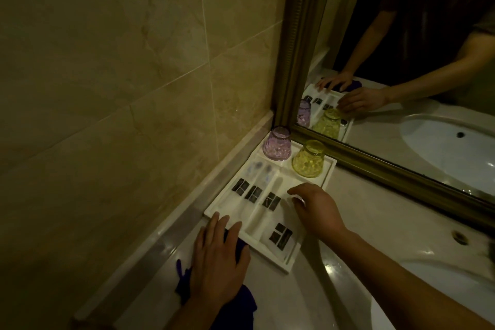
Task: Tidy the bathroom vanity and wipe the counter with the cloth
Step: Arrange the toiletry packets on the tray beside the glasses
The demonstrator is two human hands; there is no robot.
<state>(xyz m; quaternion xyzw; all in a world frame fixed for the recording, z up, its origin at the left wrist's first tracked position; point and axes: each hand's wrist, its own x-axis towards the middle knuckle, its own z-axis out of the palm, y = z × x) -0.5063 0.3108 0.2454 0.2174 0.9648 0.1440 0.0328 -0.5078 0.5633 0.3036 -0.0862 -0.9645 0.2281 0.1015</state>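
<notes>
A white compartment tray (pixel 290 260) lies in the counter's far left corner, holding wrapped amenity packets with dark labels (pixel 280 236). Two upturned glasses stand at its far end: a purple one (pixel 277 143) and a yellow one (pixel 308 159). My left hand (pixel 219 262) lies flat on a dark blue cloth (pixel 245 303) on the counter, fingertips touching the tray's near left edge. My right hand (pixel 316 211) hovers over the tray's middle, fingers curled around a small clear-wrapped item (pixel 296 199).
The pale counter (pixel 375 236) runs right to a white sink basin (pixel 428 303) with an overflow hole (pixel 460 236). A gold-framed mirror (pixel 380 163) stands behind. Tiled wall (pixel 107 61) and a ledge (pixel 166 236) border the left.
</notes>
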